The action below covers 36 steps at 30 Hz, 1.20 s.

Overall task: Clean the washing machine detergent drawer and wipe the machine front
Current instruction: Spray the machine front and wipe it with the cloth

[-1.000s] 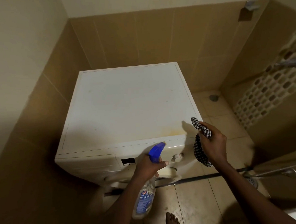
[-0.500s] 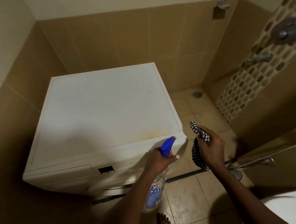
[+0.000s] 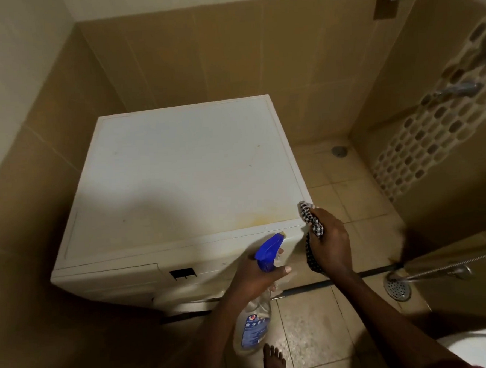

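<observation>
The left hand's (image 3: 253,277) grip curls round the spray bottle's (image 3: 253,328) neck, its nozzle facing the washing machine (image 3: 190,173) front, where the detergent drawer (image 3: 108,277) looks shut at the upper left, while the right hand's (image 3: 329,244) grip bunches a checked cloth (image 3: 309,214) by the corner, seemingly ready to wipe.

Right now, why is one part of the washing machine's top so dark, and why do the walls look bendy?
In the head view a big soft shadow covers the near left of the washing machine top while the far side is lit; the same head view's wide lens curves the wall lines; the tap at its right edge is blurred.
</observation>
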Tool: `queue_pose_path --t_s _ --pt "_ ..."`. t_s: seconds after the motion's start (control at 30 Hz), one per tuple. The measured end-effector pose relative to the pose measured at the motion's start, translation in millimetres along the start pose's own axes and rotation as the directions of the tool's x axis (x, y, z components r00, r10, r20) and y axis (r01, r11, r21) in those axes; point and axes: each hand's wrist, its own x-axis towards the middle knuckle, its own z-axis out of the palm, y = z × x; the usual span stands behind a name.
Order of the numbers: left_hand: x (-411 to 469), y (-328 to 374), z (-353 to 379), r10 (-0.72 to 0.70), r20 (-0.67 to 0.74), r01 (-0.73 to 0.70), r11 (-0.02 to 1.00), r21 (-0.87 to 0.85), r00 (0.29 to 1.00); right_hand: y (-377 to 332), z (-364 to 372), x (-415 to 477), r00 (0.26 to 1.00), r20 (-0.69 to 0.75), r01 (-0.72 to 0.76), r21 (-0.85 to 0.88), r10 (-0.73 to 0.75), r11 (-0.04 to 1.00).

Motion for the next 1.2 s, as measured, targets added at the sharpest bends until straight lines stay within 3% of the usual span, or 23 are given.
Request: queue_pose_path --t_s 0.2,0.3,0.47,0.67,0.9,1.07,1.2 --pt "-22.3 -25.2 -45.1 -0.016 -0.135 0.006 0.997 -0.077 0.991 8.7 30.4 -27.2 0.997 -0.009 0.073 -0.104 -0.075 0.992" --pt "-27.2 -27.3 -60.7 -0.014 -0.172 -0.005 0.994 -0.109 0.985 -1.9 40.3 -27.4 0.993 0.023 0.114 -0.082 -0.113 0.990" --pt "-35.9 -41.0 -82.3 -0.020 -0.217 -0.006 0.993 -0.118 0.976 -14.1 52.8 -26.1 0.997 0.058 0.052 -0.060 -0.049 0.997" --pt "-41.9 -41.7 -91.1 0.028 -0.257 -0.073 0.983 -0.167 0.966 -54.6 85.7 -41.9 0.983 0.140 0.119 0.001 -0.118 0.993" --pt "-55.3 -60.6 -105.8 -0.049 -0.323 -0.006 0.986 -0.166 0.945 -78.2 105.5 -69.9 0.943 0.230 0.246 0.008 -0.241 0.969" --pt "-65.2 -70.5 -124.9 -0.103 -0.345 0.042 0.983 -0.180 0.933 -116.1 128.7 -53.4 0.925 0.311 0.236 -0.015 -0.220 0.972" --pt "-76.3 -76.8 -135.4 -0.105 -0.372 0.044 0.985 -0.169 0.922 -109.5 126.0 -74.3 0.906 0.315 0.301 -0.008 -0.283 0.954"
